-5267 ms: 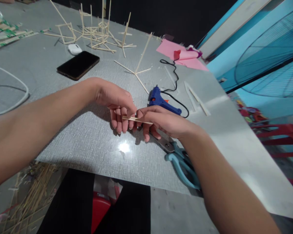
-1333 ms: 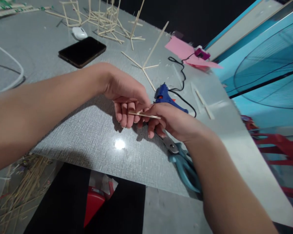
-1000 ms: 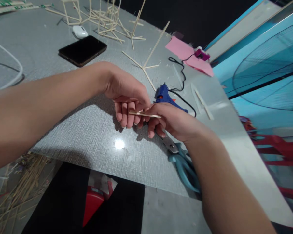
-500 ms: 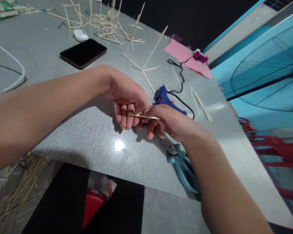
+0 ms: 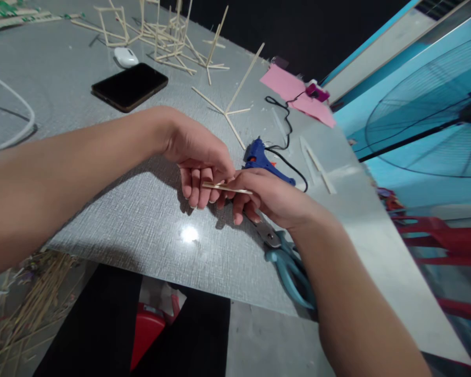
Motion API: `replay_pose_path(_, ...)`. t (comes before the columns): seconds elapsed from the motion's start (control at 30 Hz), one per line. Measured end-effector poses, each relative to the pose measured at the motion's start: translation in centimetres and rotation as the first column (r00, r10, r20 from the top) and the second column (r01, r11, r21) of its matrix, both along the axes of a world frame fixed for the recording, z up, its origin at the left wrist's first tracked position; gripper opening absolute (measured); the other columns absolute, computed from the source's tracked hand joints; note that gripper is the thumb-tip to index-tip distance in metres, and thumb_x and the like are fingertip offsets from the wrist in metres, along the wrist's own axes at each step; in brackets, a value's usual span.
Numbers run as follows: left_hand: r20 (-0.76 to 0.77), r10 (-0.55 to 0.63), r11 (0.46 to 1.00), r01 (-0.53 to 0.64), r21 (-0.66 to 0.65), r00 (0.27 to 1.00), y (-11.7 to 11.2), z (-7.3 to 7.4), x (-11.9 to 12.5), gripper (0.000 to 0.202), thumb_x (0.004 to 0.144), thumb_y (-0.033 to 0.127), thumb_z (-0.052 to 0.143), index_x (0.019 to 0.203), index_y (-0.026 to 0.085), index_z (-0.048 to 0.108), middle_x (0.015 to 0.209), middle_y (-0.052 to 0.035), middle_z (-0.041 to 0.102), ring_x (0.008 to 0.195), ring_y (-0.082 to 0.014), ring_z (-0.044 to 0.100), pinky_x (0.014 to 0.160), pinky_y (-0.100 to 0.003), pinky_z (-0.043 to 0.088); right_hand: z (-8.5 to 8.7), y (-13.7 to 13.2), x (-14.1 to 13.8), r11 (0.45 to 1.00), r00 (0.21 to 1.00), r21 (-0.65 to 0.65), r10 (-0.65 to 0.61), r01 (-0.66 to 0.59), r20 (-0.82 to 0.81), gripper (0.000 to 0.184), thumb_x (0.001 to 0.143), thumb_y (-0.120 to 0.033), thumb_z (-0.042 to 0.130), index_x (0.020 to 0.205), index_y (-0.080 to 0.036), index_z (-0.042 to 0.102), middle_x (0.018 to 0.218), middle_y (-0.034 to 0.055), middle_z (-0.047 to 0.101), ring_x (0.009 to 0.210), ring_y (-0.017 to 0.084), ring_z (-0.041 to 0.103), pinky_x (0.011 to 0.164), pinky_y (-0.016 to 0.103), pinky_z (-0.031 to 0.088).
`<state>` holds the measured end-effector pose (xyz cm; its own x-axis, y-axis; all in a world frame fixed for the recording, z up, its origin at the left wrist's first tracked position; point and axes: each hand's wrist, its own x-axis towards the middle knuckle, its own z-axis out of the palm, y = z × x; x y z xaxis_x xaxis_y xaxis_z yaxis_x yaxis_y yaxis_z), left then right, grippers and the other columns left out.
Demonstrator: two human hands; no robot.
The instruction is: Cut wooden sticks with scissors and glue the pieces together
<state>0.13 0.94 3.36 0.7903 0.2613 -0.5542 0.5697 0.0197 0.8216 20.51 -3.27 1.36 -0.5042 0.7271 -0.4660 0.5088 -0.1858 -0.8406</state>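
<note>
My left hand [image 5: 198, 157] and my right hand [image 5: 270, 196] meet above the grey table [image 5: 141, 220], both pinching one short thin wooden stick [image 5: 227, 188] that lies level between them. The left thumb and forefinger grip its left end; the other left fingers hang down. My right fingers curl round its right part. A blue glue gun [image 5: 261, 161] lies just behind my right hand. Teal-handled scissors [image 5: 286, 259] lie under my right wrist.
A black phone [image 5: 129, 86] and a white earbud case [image 5: 125, 56] lie at the back left. Glued stick frames [image 5: 168, 36] stand behind them, a three-legged stick piece [image 5: 230, 102] nearer. Pink paper [image 5: 294, 91] lies far right. Loose sticks [image 5: 23, 314] litter the floor.
The hands have stayed together on the stick throughout. The view has shifted a little; the hands and stick sit slightly lower and further left in the picture.
</note>
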Motion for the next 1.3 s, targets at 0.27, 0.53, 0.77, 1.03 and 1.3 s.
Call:
replay_pose_path(0.27, -0.012, -0.028, 1.0, 0.028, -0.002, 1.0, 0.41, -0.23, 0.03, 0.032, 0.089, 0.039, 0.056, 0.085, 0.013, 0.073, 0.081, -0.01, 0.081, 0.083, -0.0241, 0.077, 0.087, -0.038, 0.062, 0.41, -0.16, -0.2, 1.0, 1.0, 0.012, 0.007, -0.007, 0.007, 0.022, 0.086, -0.035, 0.065, 0.08, -0.017, 0.076, 0.089, 0.011, 0.079, 0.054, 0.015, 0.07, 0.037, 0.022, 0.037)
replay_pose_path(0.53, -0.022, -0.018, 1.0, 0.018, 0.001, 1.0, 0.36, -0.06, -0.07, 0.033, 0.088, 0.041, 0.056, 0.083, 0.013, 0.072, 0.084, -0.0111, 0.081, 0.083, -0.023, 0.077, 0.081, -0.034, 0.062, 0.27, -0.07, -0.08, 1.0, 0.999, 0.011, -0.013, 0.014, -0.044, 0.019, 0.086, -0.031, 0.065, 0.075, -0.018, 0.075, 0.087, 0.0092, 0.079, 0.051, 0.014, 0.069, 0.036, 0.023, 0.036)
replay_pose_path(0.77, -0.077, 0.043, 0.999, -0.042, 0.01, 0.996, 0.1, 0.1, -0.12, 0.037, 0.084, 0.045, 0.058, 0.091, 0.011, 0.073, 0.092, -0.0125, 0.08, 0.112, -0.0344, 0.072, 0.101, -0.046, 0.055, 0.33, -0.07, -0.04, 1.0, 0.999, -0.006, -0.003, 0.002, -0.038, 0.019, 0.086, -0.031, 0.064, 0.077, -0.019, 0.075, 0.088, 0.0083, 0.079, 0.052, 0.014, 0.069, 0.036, 0.021, 0.035)
replay_pose_path(1.03, -0.029, -0.026, 0.999, 0.027, 0.028, 0.999, 0.75, -0.61, -0.17, 0.035, 0.079, 0.051, 0.063, 0.087, 0.02, 0.078, 0.084, -0.0085, 0.079, 0.095, -0.028, 0.077, 0.09, -0.038, 0.061, 0.38, -0.14, -0.09, 1.0, 0.999, -0.002, 0.004, -0.005, -0.037, 0.02, 0.086, -0.03, 0.063, 0.077, -0.017, 0.075, 0.088, 0.0095, 0.079, 0.053, 0.014, 0.069, 0.036, 0.021, 0.037)
replay_pose_path(1.3, -0.02, -0.052, 0.997, 0.053, 0.055, 0.998, 0.76, -0.82, 0.17, 0.037, 0.083, 0.045, 0.058, 0.091, 0.016, 0.08, 0.084, -0.0112, 0.079, 0.094, -0.0302, 0.078, 0.089, -0.039, 0.062, 0.26, -0.14, -0.06, 1.0, 1.0, 0.017, 0.006, -0.006, -0.018, 0.019, 0.085, -0.03, 0.062, 0.078, -0.016, 0.073, 0.088, 0.0089, 0.078, 0.052, 0.013, 0.069, 0.035, 0.02, 0.037)
